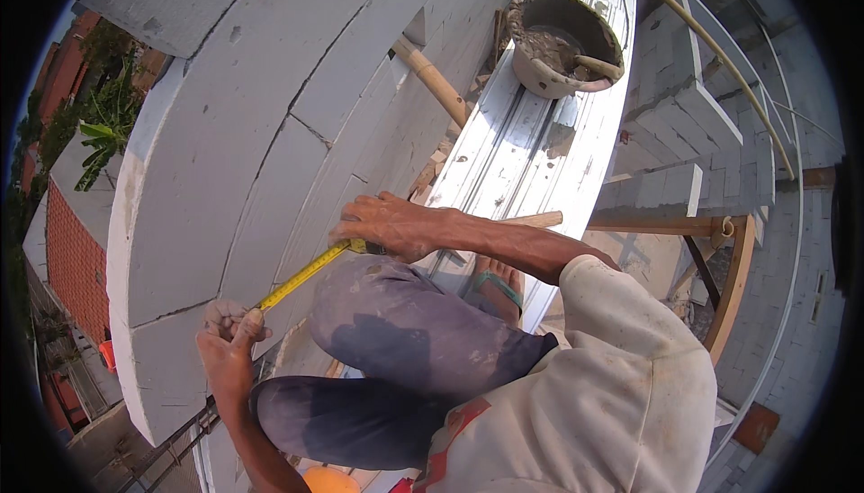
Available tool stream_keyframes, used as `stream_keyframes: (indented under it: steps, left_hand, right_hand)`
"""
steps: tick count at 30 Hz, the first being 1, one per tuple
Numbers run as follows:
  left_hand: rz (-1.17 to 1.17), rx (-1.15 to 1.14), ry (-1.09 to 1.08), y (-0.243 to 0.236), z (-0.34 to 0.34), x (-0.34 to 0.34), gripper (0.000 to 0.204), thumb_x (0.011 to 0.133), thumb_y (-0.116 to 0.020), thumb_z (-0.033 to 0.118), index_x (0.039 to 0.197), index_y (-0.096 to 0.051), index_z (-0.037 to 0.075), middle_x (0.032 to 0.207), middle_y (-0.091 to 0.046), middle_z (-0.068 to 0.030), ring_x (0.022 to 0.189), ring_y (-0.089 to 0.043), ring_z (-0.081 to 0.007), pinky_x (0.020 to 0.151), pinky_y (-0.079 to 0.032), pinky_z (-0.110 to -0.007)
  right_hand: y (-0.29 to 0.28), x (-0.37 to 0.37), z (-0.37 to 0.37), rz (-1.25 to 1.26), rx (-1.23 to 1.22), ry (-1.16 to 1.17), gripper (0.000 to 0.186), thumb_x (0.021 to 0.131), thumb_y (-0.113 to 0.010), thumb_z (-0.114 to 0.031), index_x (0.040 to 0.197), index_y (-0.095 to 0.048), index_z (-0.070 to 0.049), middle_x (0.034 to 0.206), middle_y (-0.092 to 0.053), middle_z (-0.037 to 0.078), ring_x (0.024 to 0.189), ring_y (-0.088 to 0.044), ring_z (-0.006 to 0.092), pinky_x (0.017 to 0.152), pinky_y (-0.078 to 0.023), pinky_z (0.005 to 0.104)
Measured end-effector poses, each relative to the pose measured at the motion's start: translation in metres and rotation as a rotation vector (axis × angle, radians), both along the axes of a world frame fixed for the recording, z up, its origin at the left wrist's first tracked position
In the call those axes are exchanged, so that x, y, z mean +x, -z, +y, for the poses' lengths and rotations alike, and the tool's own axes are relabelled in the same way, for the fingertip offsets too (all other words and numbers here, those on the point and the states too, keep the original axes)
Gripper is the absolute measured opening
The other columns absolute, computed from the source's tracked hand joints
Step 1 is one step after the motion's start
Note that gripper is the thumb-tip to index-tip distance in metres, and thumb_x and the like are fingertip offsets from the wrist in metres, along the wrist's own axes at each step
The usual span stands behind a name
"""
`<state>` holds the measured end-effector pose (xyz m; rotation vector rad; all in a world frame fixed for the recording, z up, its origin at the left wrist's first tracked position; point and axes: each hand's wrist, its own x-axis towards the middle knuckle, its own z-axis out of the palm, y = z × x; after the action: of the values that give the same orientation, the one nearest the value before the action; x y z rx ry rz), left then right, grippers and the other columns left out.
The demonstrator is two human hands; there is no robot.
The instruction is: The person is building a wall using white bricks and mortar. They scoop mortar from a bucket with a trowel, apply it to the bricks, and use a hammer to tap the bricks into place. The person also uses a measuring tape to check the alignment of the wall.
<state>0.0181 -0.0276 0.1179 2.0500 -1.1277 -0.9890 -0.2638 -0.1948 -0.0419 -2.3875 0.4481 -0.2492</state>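
Observation:
A yellow tape measure (304, 278) is drawn out between my hands, its blade running slantwise along the grey block wall (216, 196). My left hand (231, 326) pinches the blade's end between thumb and fingers, low on the wall. Wrapped over the case is my right hand (389, 226), which hides most of it. Whether the blade touches the blocks, I cannot tell. Just past my right forearm, a wooden handle (538, 219) sticks out; its other end is hidden.
A bucket (560, 47) of wet mortar, with a wooden-handled tool inside, stands on the ribbed metal planks (504, 155). A bamboo pole (434, 86) pokes through the wall. A wooden frame (733, 286) is at right. Rooftops (81, 245) lie far below, beyond the wall's edge.

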Motion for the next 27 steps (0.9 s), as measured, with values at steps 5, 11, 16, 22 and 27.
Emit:
stream_keyframes:
  steps: [5, 11, 16, 22, 27]
  left_hand:
    - [0.036, 0.132, 0.340, 0.036, -0.056, -0.038, 0.025, 0.094, -0.073, 0.008, 0.114, -0.066, -0.004, 0.090, -0.071, -0.0085, 0.085, -0.069, -0.0177, 0.081, -0.055, -0.031]
    - [-0.149, 0.397, 0.584, 0.058, -0.053, -0.008, 0.034, 0.090, -0.071, 0.004, 0.122, -0.066, -0.005, 0.099, -0.075, -0.0127, 0.093, -0.072, -0.0231, 0.089, -0.056, -0.036]
    - [-0.187, 0.535, 0.648, 0.072, -0.063, 0.001, 0.035, 0.091, -0.071, 0.005, 0.124, -0.065, -0.005, 0.104, -0.076, -0.0151, 0.098, -0.073, -0.0247, 0.090, -0.056, -0.036]
    - [-0.186, 0.509, 0.619, 0.088, -0.079, -0.012, 0.035, 0.094, -0.075, 0.011, 0.125, -0.065, -0.004, 0.105, -0.076, -0.0159, 0.099, -0.073, -0.0259, 0.091, -0.055, -0.038]
    - [-0.184, 0.569, 0.534, 0.077, -0.078, -0.013, 0.039, 0.094, -0.077, 0.016, 0.125, -0.066, -0.003, 0.106, -0.075, -0.0160, 0.101, -0.072, -0.0282, 0.092, -0.054, -0.039]
  right_hand:
    - [0.024, -0.024, 0.014, -0.139, 0.228, 0.154, 0.079, 0.076, -0.075, -0.004, 0.148, -0.047, -0.022, 0.133, -0.054, 0.012, 0.133, -0.050, 0.0315, 0.108, -0.046, 0.0510]
    - [0.033, -0.158, 0.005, -0.181, 0.983, 1.063, 0.092, 0.069, -0.080, -0.006, 0.153, -0.043, -0.010, 0.130, -0.054, 0.020, 0.117, -0.060, 0.0310, 0.100, -0.054, 0.0468]
    - [0.077, -0.297, -0.022, -0.286, 0.998, 1.687, 0.076, 0.086, -0.073, -0.014, 0.152, -0.039, 0.000, 0.114, -0.059, 0.018, 0.102, -0.065, 0.0237, 0.081, -0.059, 0.0406]
    - [0.129, -0.427, -0.111, 0.112, 0.278, 1.875, 0.084, 0.076, -0.082, -0.030, 0.141, -0.047, 0.010, 0.120, -0.067, 0.026, 0.112, -0.068, 0.0379, 0.092, -0.058, 0.0466]
    - [0.143, -0.431, -0.159, 0.477, -0.134, 1.662, 0.083, 0.067, -0.086, -0.033, 0.135, -0.050, 0.000, 0.127, -0.064, 0.024, 0.123, -0.060, 0.0460, 0.105, -0.050, 0.0544]
